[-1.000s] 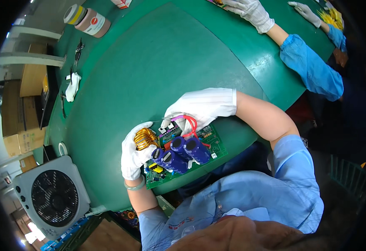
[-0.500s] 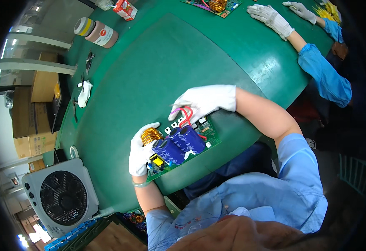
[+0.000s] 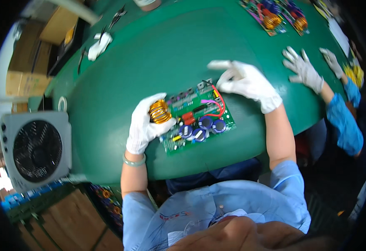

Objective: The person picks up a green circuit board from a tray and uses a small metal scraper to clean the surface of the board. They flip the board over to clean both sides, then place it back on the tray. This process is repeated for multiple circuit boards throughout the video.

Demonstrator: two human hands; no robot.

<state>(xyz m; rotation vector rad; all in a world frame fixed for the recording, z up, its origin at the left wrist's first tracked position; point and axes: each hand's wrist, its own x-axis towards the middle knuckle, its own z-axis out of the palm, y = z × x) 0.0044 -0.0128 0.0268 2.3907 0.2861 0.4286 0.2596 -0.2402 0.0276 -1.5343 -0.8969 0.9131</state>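
Note:
A green circuit board [image 3: 231, 121] lies on the table before me, its blue capacitors [image 3: 206, 122] facing up. My left hand [image 3: 143, 125], in a white glove, is closed on the board's left side, fingers and thumb around the copper-wound coil [image 3: 160, 111]. Red wires [image 3: 222, 104] arch over the right part of the board, and one has a dark end near the far edge. My right hand [image 3: 249, 83], also gloved, hovers just beyond the board's far right corner. Its index finger is stretched out, its thumb near the wire end; whether they touch cannot be told.
A grey box fan [image 3: 36, 146] stands at the left. Pliers [image 3: 117, 16] and a white cloth [image 3: 100, 47] lie at the far left. More circuit boards [image 3: 270, 19] are at the far right, near a co-worker's gloved hand [image 3: 303, 69]. Cardboard boxes [image 3: 28, 83] stand beyond the table's left edge.
The board has tipped back from its tilted stance to lie flatter, capacitor tops now showing. My right hand has moved off the wires to the right. The view has shifted.

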